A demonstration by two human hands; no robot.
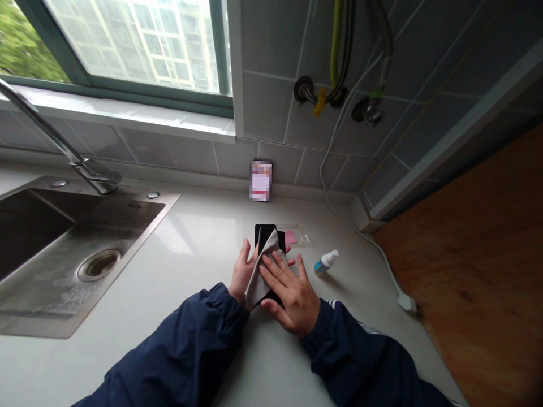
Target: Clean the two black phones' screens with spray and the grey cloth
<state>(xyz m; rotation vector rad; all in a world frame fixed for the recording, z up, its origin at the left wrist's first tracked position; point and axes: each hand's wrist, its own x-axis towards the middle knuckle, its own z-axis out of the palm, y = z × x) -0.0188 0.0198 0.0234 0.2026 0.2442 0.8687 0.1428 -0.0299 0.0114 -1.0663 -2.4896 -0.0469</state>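
A black smartphone (278,240) lies tilted across my left hand (242,271), whose fingertips show past its right edge. Over much of its face is a grey cloth (258,285), with one corner folded up. My right hand (291,294) presses on the cloth from above, its fingers stretched and spread, the thumb apart. Just beyond the phone is a flat black item (259,228), mostly hidden. To the right, a clear plastic case or tray (303,236) has a pink piece (291,236) by it. A small white-capped spray bottle (326,263) stands right of my right hand.
A steel sink (169,202) with a chrome faucet (91,172) is set into the white counter (178,316) at left. A phone-like device (261,181) with a blurred screen leans on the tiled wall. At right, a white cable (369,240) runs to a plug (407,303) beside a wooden panel (479,265).
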